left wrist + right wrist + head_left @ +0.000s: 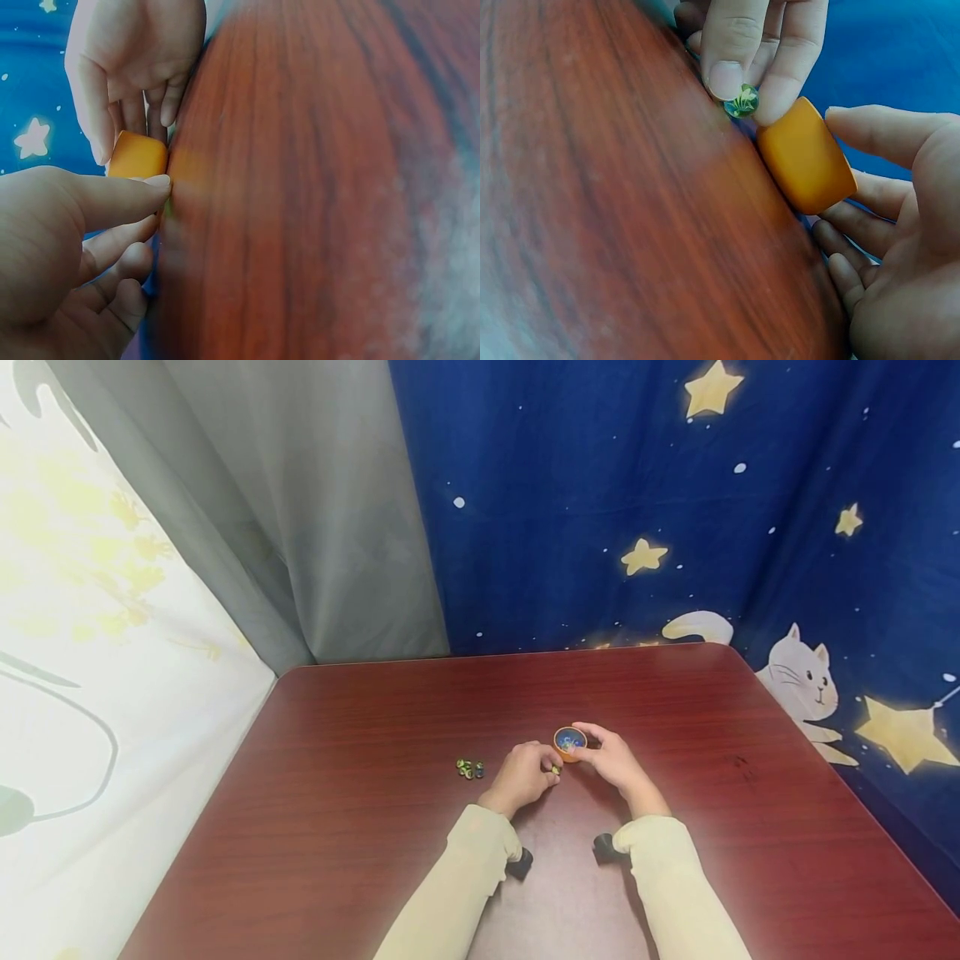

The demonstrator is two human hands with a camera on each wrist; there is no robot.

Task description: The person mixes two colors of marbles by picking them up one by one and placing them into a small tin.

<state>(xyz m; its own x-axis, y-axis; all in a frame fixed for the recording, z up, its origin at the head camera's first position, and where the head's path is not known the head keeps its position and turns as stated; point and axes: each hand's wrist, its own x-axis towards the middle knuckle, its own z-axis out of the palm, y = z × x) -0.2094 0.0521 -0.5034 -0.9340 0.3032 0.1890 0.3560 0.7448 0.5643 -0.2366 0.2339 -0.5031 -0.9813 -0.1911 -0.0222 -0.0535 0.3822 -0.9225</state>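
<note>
Between thumb and fingertips my left hand (521,774) pinches a small, round, shiny green glass bead (741,102) with a pale yellow pattern. It is low over the tabletop, right beside a small orange cup (806,161). The cup stands upright, with a blue inside (570,740) and several small light bits showing in it. My right hand (613,762) holds the cup from its right, thumb at the near rim and fingers curved round the far side. In the left wrist view, my left thumb (127,199) overlaps the cup's lower part.
Several more green and dark beads (470,769) lie in a loose group on the reddish-brown wooden table (360,827), left of my left hand. A grey curtain (360,527) and a blue star-patterned curtain (570,527) hang behind the table's far edge.
</note>
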